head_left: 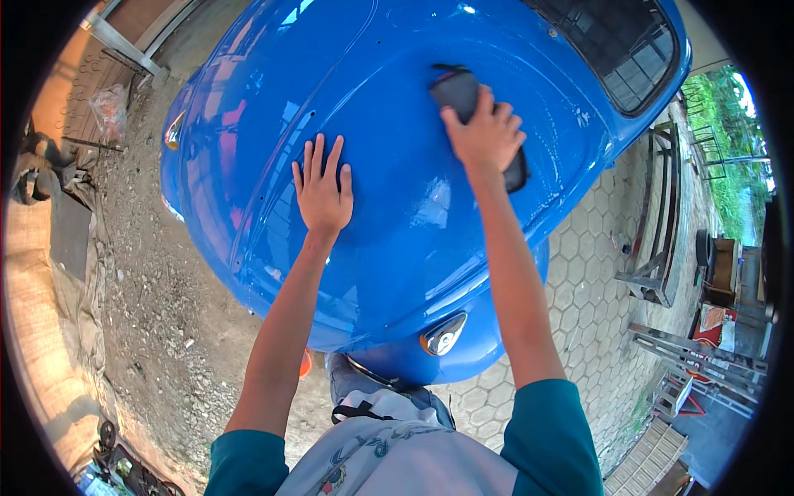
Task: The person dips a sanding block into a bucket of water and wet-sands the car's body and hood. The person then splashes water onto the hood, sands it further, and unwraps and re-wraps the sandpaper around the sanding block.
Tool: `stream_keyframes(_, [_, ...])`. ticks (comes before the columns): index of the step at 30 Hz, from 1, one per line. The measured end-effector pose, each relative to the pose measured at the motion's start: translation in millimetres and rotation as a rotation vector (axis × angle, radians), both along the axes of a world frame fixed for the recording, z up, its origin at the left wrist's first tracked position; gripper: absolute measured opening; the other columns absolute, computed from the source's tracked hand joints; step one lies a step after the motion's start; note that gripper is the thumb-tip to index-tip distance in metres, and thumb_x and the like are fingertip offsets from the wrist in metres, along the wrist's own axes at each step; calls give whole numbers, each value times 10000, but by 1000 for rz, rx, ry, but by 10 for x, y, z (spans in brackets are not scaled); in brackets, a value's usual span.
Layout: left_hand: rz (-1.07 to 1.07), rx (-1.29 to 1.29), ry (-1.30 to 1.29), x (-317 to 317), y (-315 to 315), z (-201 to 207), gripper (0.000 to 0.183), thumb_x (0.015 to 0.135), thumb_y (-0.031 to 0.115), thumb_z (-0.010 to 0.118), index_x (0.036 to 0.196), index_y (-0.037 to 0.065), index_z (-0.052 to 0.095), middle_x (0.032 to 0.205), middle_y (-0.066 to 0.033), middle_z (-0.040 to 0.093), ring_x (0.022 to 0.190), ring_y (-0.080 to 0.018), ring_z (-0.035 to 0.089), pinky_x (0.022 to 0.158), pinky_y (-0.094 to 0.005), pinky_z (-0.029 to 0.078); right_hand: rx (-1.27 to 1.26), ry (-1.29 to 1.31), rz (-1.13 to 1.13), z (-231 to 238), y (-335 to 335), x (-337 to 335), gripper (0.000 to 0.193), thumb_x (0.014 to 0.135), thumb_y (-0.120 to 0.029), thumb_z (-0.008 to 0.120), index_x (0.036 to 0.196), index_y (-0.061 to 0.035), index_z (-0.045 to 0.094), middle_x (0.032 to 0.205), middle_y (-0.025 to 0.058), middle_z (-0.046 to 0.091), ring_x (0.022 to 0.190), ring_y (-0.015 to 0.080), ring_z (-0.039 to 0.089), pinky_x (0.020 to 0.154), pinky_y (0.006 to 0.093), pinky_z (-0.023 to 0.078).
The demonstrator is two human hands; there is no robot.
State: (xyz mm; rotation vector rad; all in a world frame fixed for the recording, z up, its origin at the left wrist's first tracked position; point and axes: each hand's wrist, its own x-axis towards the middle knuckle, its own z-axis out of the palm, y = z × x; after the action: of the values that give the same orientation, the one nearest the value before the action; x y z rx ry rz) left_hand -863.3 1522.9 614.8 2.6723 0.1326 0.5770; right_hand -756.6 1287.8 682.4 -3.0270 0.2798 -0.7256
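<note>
A glossy blue car body point(389, 198) with a rounded hood curves across the middle of the head view. My left hand point(325, 192) lies flat on this painted panel, fingers stretched and slightly apart, holding nothing. Further right and farther from me, my right hand point(486, 140) grips a long dark grey pad point(456, 91) against the paint. The pad sticks out past both sides of the hand; its middle is hidden under the palm and fingers. Whether it is cloth or sponge I cannot tell. Faint whitish specks and streaks show on the paint to its right.
A dark car window point(620, 50) borders the panel at upper right. A chrome-rimmed lamp point(444, 334) sits on the fender close to my body. Hexagonal paving point(579, 240) runs along the right, with a wooden bench point(657, 223). Gravelly ground point(157, 314) lies to the left.
</note>
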Motion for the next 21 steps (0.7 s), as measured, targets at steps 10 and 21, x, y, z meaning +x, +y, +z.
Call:
stream_keyframes(10, [-33,-24,-49,20,3,-33,453,1044,251,402,1490,242,484,1593,-69,381,1493,-307,300,1217,-544,171,51,-38,339,-435,346,-1719,784,656,-592,747,1355,-272,594,1174,102,589,991,323,553,801,460,435])
stream_keyframes(21, [-25,0,35,-132,-22,6,458,1050,235,381,1498,226,476,1592,-94,378,1487,-337,307,1210,-563,173,55,-52,11,-163,55,-822,785,668,-576,753,1356,-246,569,1109,98,586,927,302,555,743,440,430])
